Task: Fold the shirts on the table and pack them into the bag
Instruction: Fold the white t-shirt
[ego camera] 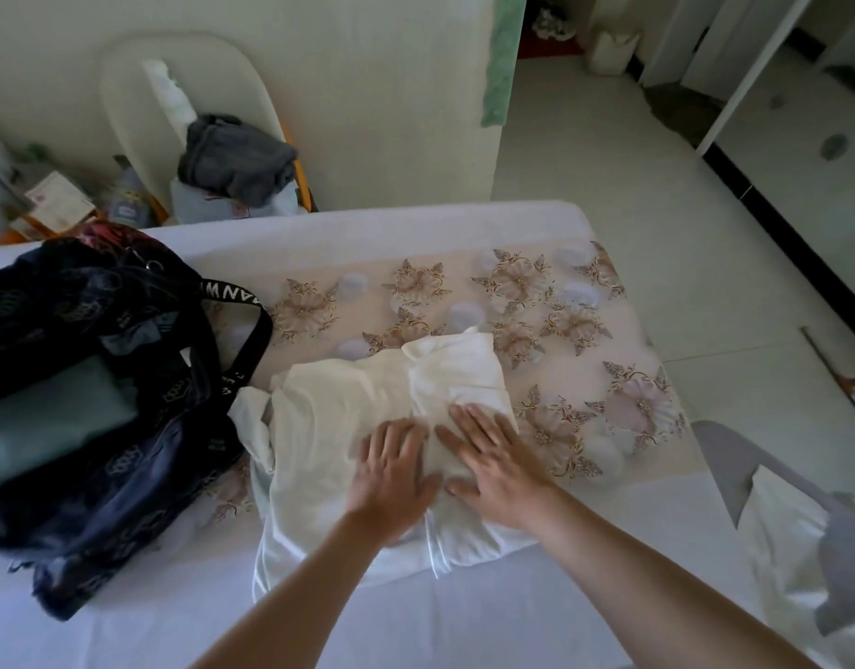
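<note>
**foldnoob:** ok so where's the shirt at; and what are the hands actually doing with it?

**packrat:** the white shirt (338, 417) is right under both palms, lying partly folded on the table (464, 615); the left hand (392, 470) and right hand (495, 458) sit side by side on it, nearly touching; fingers straight and a bit spread, flat on the cloth, pressing rather than grabbing; neither one has anything pinched or curled round

**foldnoob:** and the bag?

**packrat:** the dark bag (107, 480) is off to the left of the left hand, mouth gaping wide; its near edge is just beside the shirt's left side; a folded grey-green garment (54, 417) lies inside it; a black strap with white lettering (232, 294) loops out left of and beyond the fingertips

**foldnoob:** anything else around?

**packrat:** a floral runner (565, 306) stretches out past the fingertips and to the right of the right hand, with the shirt's far part lying on it; a white and grey garment (792, 538) lies well off to the right of the right forearm, at the table's edge; way beyond the hands, behind the table, there's a pale chair (126, 113) with a grey bundle of clothes (232, 156) on it; can't tell what the small stuff left of the chair is, too blurry
</note>
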A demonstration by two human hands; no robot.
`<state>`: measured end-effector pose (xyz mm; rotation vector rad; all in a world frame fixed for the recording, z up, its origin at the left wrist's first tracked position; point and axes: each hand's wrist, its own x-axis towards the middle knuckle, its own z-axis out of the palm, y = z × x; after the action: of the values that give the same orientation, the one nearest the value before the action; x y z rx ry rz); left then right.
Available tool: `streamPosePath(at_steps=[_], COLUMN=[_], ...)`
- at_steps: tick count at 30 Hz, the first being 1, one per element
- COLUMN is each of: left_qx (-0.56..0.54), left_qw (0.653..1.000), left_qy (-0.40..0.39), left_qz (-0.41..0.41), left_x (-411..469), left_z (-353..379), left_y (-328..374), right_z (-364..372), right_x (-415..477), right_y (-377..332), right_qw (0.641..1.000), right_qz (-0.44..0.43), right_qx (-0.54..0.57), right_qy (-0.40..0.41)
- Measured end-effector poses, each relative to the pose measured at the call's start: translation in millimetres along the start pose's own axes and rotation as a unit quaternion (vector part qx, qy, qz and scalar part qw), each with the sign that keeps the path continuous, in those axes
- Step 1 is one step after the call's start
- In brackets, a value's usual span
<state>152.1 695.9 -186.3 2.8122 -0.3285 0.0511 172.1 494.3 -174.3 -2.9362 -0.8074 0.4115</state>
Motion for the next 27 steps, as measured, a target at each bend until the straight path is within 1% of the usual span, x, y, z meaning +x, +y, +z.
streamPosePath(at_steps=[2, 4, 8, 11, 13, 15, 17, 19, 21, 23, 24, 25, 27], left_qx=[0.012, 0.017, -0.005, 0.004, 0.005, -0.028, -0.101, -0.150, -0.146, -0.108, -0.065, -0.014, 0.060], left_qw=[0.998, 0.992, 0.983, 0.971, 0.967, 0.970, 0.976, 0.983, 0.987, 0.990, 0.993, 0.995, 0.991], left_qy=[-0.056, -0.104, -0.157, -0.184, -0.199, -0.180, -0.135, -0.041, 0.047, 0.087, 0.089, 0.067, -0.027], left_qz=[0.030, 0.068, 0.099, 0.150, 0.160, 0.160, 0.140, 0.098, 0.041, -0.018, -0.048, -0.074, -0.118], left_x=[-9.1, -7.7, 4.9, -4.4, -18.4, -28.5, -33.0, -31.4, -23.4, -12.8, -6.8, -1.1, 9.6], left_z=[10.0, 13.8, 17.9, 28.0, 30.0, 25.3, 15.3, -0.2, -19.7, -38.4, -47.6, -56.6, -69.3], left_y=[0.7, 10.3, 47.7, 64.3, 65.4, 61.9, 54.3, 39.4, 18.5, -7.7, -21.6, -36.0, -64.2], right_z=[-0.6, -4.5, -17.9, -25.7, -29.8, -32.9, -35.3, -38.0, -42.2, -47.2, -49.7, -52.0, -56.3], right_x=[-3.5, -13.0, -42.3, -57.0, -59.2, -57.4, -51.4, -39.9, -23.4, -4.3, 5.9, 15.4, 34.5], right_y=[15.6, 32.9, 68.4, 80.5, 73.3, 55.6, 32.9, 9.3, -11.5, -29.4, -37.0, -43.9, -55.6], right_qw=[0.999, 0.998, 0.989, 0.979, 0.980, 0.988, 0.994, 0.996, 0.998, 0.999, 0.999, 0.998, 0.997], right_qz=[0.011, 0.039, 0.121, 0.178, 0.176, 0.139, 0.096, 0.074, 0.051, 0.024, 0.012, 0.000, -0.027], right_qx=[-0.018, -0.016, -0.011, -0.012, -0.023, -0.007, 0.007, 0.012, 0.017, 0.031, 0.043, 0.057, 0.073], right_qy=[-0.034, -0.046, -0.083, -0.096, -0.088, -0.068, -0.055, -0.042, -0.028, -0.025, -0.021, -0.014, 0.011])
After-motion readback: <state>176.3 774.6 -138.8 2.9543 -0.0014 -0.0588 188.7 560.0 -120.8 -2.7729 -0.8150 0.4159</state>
